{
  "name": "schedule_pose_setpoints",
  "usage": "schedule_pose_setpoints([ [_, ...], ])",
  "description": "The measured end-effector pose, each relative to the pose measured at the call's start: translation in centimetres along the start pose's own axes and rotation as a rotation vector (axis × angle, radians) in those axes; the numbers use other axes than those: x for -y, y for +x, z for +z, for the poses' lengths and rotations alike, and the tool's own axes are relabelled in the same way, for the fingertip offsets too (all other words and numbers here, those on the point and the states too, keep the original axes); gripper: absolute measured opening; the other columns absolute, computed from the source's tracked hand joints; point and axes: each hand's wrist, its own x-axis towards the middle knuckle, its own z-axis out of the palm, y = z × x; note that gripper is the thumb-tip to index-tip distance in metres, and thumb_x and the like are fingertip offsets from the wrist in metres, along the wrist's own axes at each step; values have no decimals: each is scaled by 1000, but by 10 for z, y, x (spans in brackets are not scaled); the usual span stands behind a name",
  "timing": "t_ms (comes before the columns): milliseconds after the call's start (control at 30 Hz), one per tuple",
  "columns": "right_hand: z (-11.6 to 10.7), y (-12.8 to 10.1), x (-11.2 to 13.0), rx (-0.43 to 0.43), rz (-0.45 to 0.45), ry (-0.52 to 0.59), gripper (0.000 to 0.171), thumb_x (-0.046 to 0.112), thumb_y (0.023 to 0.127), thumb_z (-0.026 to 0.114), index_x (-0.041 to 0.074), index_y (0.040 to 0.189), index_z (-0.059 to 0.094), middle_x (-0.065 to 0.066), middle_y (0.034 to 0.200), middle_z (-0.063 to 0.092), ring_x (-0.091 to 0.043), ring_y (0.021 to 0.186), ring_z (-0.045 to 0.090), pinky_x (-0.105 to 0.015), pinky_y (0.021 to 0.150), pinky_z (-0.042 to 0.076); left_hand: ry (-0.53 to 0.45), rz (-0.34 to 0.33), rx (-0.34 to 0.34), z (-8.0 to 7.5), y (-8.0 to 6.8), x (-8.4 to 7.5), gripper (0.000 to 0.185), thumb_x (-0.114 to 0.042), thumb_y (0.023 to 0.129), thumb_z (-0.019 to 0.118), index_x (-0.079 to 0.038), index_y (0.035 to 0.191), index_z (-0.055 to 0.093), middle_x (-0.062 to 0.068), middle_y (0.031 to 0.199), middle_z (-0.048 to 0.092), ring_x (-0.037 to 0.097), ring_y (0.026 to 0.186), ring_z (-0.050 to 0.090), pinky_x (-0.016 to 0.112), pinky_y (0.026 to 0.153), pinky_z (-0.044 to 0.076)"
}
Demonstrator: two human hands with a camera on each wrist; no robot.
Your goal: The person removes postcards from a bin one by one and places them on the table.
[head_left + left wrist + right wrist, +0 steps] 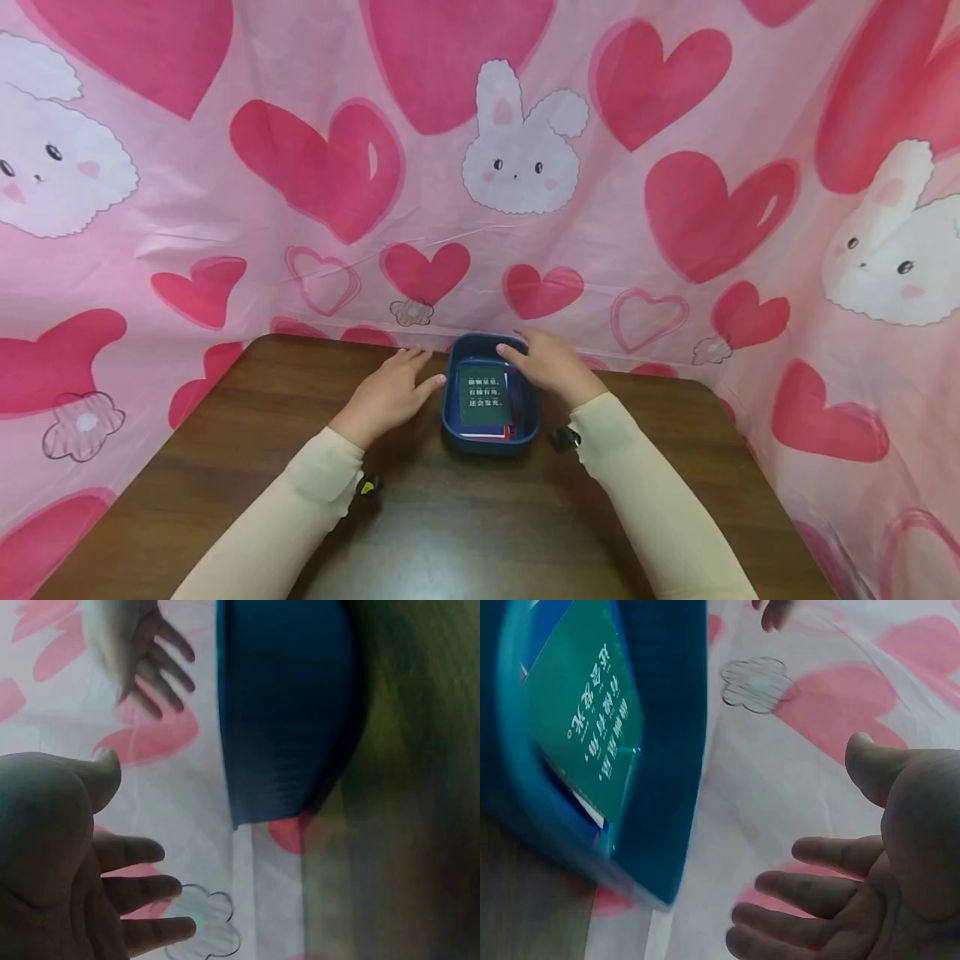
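Left hand (390,392) just left of centre frame, fingers straight and relaxed, flat near the blue tray (525,433), holding nothing; thumb tip close to the tray's left wall, contact not resolvable. Right hand (551,367) at the tray's upper right rim, fingers extended and loose, gripping nothing; fingertips over the far rim. Wrist views confirm both palms spread, fingers apart. Tray at centre of frame, on the far part of the brown wood counter (420,517). Inside: green card (483,396) with white printed characters on top of a stack, red and white edges showing beneath. Cream sleeves to both wrists. Behind and around: pink cloth (675,125) with hearts and white rabbits.
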Motion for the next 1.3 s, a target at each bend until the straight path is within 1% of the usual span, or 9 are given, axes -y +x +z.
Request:
schedule_pose_setpoints([
  [133, 8, 14, 11, 42, -21, -36, 80, 58, 110, 67, 5, 168, 54, -21, 159, 69, -41, 145, 68, -64, 124, 55, -89, -46, 32, 10, 2, -3, 81, -56, 114, 60, -6, 175, 42, 20, 181, 44, 46, 168, 43, 71, 133, 39],
  [300, 20, 23, 20, 122, 69, 48, 78, 50, 108, 75, -1, 164, 56, -25, 149, 73, -37, 105, 83, -53, 86, 73, -260, -91, 119, 22, 1, -11, 82, -50, 117, 56, 1, 177, 32, 26, 181, 40, 50, 167, 42, 71, 134, 37],
  [367, 24, 26, 22, 146, 130, 72, 76, 46, 106, 78, -2, 162, 58, -26, 145, 74, -35, 90, 83, -48, 70, 73, -308, -104, 134, 25, 1, -14, 81, -48, 118, 55, 2, 177, 30, 26, 182, 38, 50, 168, 40, 71, 134, 36],
  [467, 28, 32, 24, 188, 173, -2, 63, 43, 107, 78, -5, 147, 68, -23, 124, 80, -31, 77, 82, -42, 61, 71, -347, -125, 131, 28, 1, -15, 80, -45, 118, 56, 3, 177, 30, 27, 182, 38, 50, 167, 42, 69, 133, 39],
  [600, 31, 41, 25, 261, 205, -91, 49, 43, 107, 77, -3, 122, 76, -17, 95, 80, -31, 67, 81, -40, 57, 69, -423, -163, 148, 32, 3, -13, 79, -41, 117, 58, 4, 176, 31, 31, 176, 46, 44, 135, 74, 60, 119, 59],
  [733, 37, 48, 22, 301, 246, -97, 46, 41, 106, 79, -4, 116, 77, -17, 93, 80, -33, 67, 81, -42, 59, 70, -569, -191, 174, 36, 5, -12, 74, -31, 118, 60, 7, 175, 32, 36, 169, 51, 33, 99, 83, 53, 92, 72],
  [833, 43, 52, 20, 321, 272, -63, 44, 34, 103, 82, -7, 118, 76, -20, 98, 81, -36, 69, 83, -46, 62, 71, -658, -208, 189, 40, 5, -12, 69, -24, 118, 60, 7, 174, 34, 37, 164, 56, 33, 106, 83, 52, 88, 73],
  [967, 57, 63, 8, 328, 274, -45, 44, 29, 98, 88, -8, 118, 74, -21, 100, 81, -38, 69, 82, -49, 60, 71, -699, -192, 199, 44, 6, -13, 63, -15, 119, 58, 10, 172, 35, 37, 156, 62, 38, 116, 82, 51, 89, 73],
  [1300, 57, 62, 23, 338, 230, -107, 43, 29, 95, 94, -2, 113, 72, -15, 92, 80, -28, 67, 83, -38, 57, 69, -669, -160, 175, 45, 4, -14, 61, -8, 118, 55, 10, 172, 34, 34, 157, 63, 32, 113, 82, 46, 84, 73],
])
